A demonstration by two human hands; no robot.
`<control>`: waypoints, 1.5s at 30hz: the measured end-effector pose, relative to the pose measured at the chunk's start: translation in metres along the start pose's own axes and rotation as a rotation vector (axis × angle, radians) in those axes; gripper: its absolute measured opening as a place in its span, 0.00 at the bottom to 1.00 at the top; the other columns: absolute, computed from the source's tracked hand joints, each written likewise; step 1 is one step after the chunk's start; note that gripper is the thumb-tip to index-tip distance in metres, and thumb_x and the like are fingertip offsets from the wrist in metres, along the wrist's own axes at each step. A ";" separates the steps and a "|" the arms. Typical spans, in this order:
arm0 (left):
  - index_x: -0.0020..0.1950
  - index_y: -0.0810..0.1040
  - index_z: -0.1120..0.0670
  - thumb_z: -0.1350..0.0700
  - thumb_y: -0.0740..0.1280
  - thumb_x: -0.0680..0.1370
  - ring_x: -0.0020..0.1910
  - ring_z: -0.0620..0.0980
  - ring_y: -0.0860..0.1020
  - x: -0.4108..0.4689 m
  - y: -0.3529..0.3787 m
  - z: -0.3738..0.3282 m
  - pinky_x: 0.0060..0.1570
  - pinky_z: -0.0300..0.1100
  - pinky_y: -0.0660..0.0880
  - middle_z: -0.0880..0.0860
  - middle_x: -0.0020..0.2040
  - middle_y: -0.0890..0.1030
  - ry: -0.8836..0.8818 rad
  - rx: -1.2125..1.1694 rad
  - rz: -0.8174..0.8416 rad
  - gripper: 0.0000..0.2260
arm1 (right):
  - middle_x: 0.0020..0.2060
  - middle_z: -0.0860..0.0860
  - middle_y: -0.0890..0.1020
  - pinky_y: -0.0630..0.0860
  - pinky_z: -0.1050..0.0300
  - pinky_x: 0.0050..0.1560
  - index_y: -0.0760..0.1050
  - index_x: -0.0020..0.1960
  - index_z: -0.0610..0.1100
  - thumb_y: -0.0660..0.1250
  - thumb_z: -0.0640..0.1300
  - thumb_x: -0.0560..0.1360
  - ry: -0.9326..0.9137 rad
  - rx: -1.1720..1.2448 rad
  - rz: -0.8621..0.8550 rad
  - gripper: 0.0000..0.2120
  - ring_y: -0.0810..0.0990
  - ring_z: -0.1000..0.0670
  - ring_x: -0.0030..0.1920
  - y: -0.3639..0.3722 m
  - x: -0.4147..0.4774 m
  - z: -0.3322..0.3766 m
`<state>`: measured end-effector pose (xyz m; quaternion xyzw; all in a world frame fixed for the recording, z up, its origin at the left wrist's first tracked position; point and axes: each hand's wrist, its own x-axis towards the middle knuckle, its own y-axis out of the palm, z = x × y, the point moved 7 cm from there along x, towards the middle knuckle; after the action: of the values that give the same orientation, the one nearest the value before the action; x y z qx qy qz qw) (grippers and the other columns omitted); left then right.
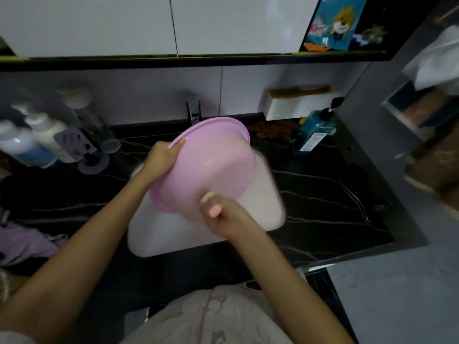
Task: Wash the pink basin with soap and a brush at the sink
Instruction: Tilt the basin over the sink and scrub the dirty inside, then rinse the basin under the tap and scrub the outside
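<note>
1. A pale cream top [173,324] shows on the near side of the sink [159,234].
2. Pink piping [206,316] runs down its front, among small pastel printed motifs (too blurred to identify).
3. The left forearm [82,244] and right forearm [275,271] are bare.

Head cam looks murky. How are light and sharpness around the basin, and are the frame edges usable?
Head view: dim overall, the white sink brightest; pink basin, left hand and right hand with the brush readable but slightly soft; bottles at the left edge smeared; wide angle bends the counter lines.
</note>
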<state>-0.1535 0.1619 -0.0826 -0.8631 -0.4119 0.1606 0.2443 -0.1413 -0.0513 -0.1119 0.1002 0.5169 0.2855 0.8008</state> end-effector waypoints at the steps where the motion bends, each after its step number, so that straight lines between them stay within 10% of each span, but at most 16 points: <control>1: 0.40 0.79 0.67 0.49 0.62 0.80 0.40 0.50 0.72 0.001 -0.001 0.000 0.42 0.43 0.67 0.59 0.37 0.76 -0.004 -0.011 0.006 0.22 | 0.18 0.52 0.64 0.64 0.67 0.16 0.63 0.34 0.43 0.46 0.27 0.74 -0.073 0.031 -0.036 0.17 0.64 0.57 0.15 -0.008 0.006 0.023; 6: 0.41 0.78 0.68 0.49 0.61 0.80 0.39 0.50 0.72 -0.008 0.009 -0.001 0.42 0.44 0.67 0.59 0.37 0.77 0.005 -0.039 0.026 0.22 | 0.32 0.47 0.70 0.72 0.64 0.23 0.64 0.70 0.42 0.49 0.41 0.82 -0.301 -0.068 -0.274 0.18 0.71 0.53 0.26 -0.033 0.037 0.072; 13: 0.41 0.78 0.69 0.48 0.61 0.80 0.39 0.50 0.70 -0.011 0.000 0.007 0.40 0.44 0.65 0.59 0.37 0.76 -0.043 -0.063 -0.020 0.23 | 0.18 0.49 0.68 0.65 0.68 0.16 0.67 0.27 0.39 0.44 0.28 0.76 0.039 -0.022 -0.088 0.23 0.66 0.55 0.14 -0.021 0.023 0.000; 16: 0.42 0.78 0.70 0.48 0.61 0.80 0.39 0.50 0.71 -0.010 -0.002 0.008 0.40 0.44 0.65 0.59 0.38 0.76 -0.038 -0.075 -0.017 0.24 | 0.30 0.46 0.72 0.69 0.65 0.16 0.70 0.36 0.37 0.47 0.29 0.77 -0.031 0.201 -0.050 0.16 0.72 0.53 0.16 -0.023 0.017 0.044; 23: 0.36 0.76 0.65 0.46 0.62 0.79 0.37 0.50 0.71 -0.016 0.006 0.006 0.39 0.44 0.66 0.57 0.35 0.75 -0.022 -0.063 0.000 0.23 | 0.16 0.51 0.66 0.63 0.71 0.17 0.63 0.33 0.42 0.43 0.30 0.76 -0.067 -0.096 -0.208 0.18 0.63 0.56 0.15 -0.040 0.029 0.034; 28: 0.27 0.70 0.53 0.48 0.61 0.80 0.33 0.52 0.70 -0.021 0.003 0.002 0.38 0.44 0.65 0.53 0.29 0.72 0.000 -0.025 -0.048 0.22 | 0.19 0.51 0.63 0.61 0.68 0.14 0.61 0.34 0.43 0.44 0.27 0.72 0.056 -0.040 0.078 0.16 0.62 0.56 0.15 -0.021 -0.008 0.012; 31: 0.33 0.75 0.60 0.49 0.63 0.79 0.35 0.51 0.71 -0.026 0.006 -0.003 0.38 0.43 0.66 0.56 0.34 0.75 0.026 -0.048 -0.022 0.19 | 0.18 0.49 0.68 0.64 0.67 0.14 0.68 0.38 0.40 0.64 0.25 0.66 0.218 0.136 0.318 0.12 0.67 0.53 0.14 -0.029 -0.042 0.036; 35: 0.44 0.77 0.49 0.56 0.75 0.70 0.38 0.39 0.74 -0.053 0.018 -0.024 0.36 0.31 0.70 0.45 0.39 0.77 0.166 -0.012 0.192 0.08 | 0.19 0.54 0.65 0.58 0.71 0.13 0.66 0.47 0.38 0.61 0.34 0.67 -0.089 0.101 0.224 0.08 0.63 0.59 0.14 -0.065 -0.069 0.088; 39: 0.38 0.76 0.41 0.46 0.78 0.64 0.39 0.44 0.77 -0.084 0.033 -0.043 0.38 0.40 0.74 0.44 0.38 0.79 0.294 0.153 0.357 0.11 | 0.18 0.54 0.64 0.59 0.68 0.12 0.64 0.48 0.42 0.55 0.36 0.73 -0.279 0.165 0.123 0.05 0.62 0.59 0.14 -0.110 -0.075 0.110; 45: 0.33 0.74 0.49 0.36 0.64 0.66 0.28 0.44 0.73 -0.143 0.027 -0.086 0.27 0.36 0.63 0.44 0.29 0.75 0.984 0.493 0.225 0.16 | 0.21 0.54 0.65 0.61 0.67 0.15 0.67 0.60 0.48 0.52 0.35 0.80 -0.433 -0.123 0.048 0.13 0.62 0.58 0.17 -0.133 -0.083 0.118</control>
<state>-0.1823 0.0096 -0.0159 -0.7921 -0.1052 -0.1446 0.5836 -0.0145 -0.1906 -0.0563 0.1223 0.3118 0.3073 0.8907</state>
